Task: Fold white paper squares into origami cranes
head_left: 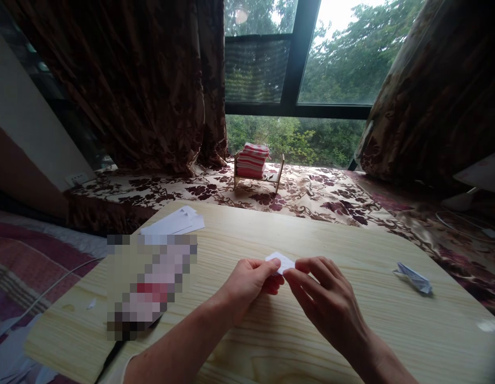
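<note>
A small folded piece of white paper (pixel 282 261) is held just above the light wooden table (pixel 271 330), near its middle. My left hand (pixel 249 282) pinches the paper's left edge with thumb and fingers. My right hand (pixel 325 298) pinches its right edge with the fingertips pressed together. Both forearms reach in from the bottom of the view.
A stack of white paper sheets (pixel 175 223) lies at the table's far left. A folded paper figure (pixel 414 277) rests at the right. A blurred-out object (pixel 151 285) lies on the left side. Behind the table stand a small wooden rack with striped cloth (pixel 253 162), curtains and a window.
</note>
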The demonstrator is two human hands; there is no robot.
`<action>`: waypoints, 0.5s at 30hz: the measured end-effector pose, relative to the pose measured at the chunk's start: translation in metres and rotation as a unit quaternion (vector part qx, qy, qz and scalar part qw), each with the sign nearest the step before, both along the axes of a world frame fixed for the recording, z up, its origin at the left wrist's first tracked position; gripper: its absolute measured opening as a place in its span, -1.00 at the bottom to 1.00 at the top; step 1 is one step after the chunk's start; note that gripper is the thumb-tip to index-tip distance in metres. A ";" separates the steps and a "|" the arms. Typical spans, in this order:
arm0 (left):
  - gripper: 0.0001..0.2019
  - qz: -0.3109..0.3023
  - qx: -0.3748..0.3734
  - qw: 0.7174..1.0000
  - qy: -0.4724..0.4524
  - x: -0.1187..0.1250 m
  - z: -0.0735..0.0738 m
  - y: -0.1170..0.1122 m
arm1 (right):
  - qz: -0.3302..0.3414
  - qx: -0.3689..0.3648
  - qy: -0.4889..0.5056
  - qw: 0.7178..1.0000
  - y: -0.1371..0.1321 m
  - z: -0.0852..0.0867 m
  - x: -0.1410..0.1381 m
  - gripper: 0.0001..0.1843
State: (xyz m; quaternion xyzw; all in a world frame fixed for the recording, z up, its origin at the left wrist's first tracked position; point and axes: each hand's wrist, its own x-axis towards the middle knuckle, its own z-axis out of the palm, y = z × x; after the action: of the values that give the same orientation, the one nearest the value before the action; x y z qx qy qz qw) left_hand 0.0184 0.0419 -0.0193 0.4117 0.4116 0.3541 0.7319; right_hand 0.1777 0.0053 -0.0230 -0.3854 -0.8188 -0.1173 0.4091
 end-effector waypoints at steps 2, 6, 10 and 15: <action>-0.69 0.005 -0.005 1.000 -0.014 0.000 0.000 0.000 | 0.000 -0.001 -0.001 1.000 0.000 0.000 0.000 -0.83; -0.73 0.031 0.011 0.999 -0.012 0.001 0.001 -0.001 | 0.000 -0.002 -0.009 1.000 0.000 -0.002 0.001 -0.83; -0.72 0.035 0.024 0.999 -0.013 0.001 0.002 -0.002 | -0.005 0.002 -0.022 1.000 0.001 -0.003 0.001 -0.83; -0.72 0.038 0.038 0.999 -0.001 0.001 0.005 -0.003 | -0.014 -0.003 -0.013 1.000 0.001 -0.002 0.000 -0.86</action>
State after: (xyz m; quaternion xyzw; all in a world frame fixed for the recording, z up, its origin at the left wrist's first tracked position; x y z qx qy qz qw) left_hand 0.0198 0.0390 -0.0144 0.4229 0.4123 0.3979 0.7020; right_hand 0.1774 0.0063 -0.0247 -0.3961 -0.8188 -0.1256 0.3961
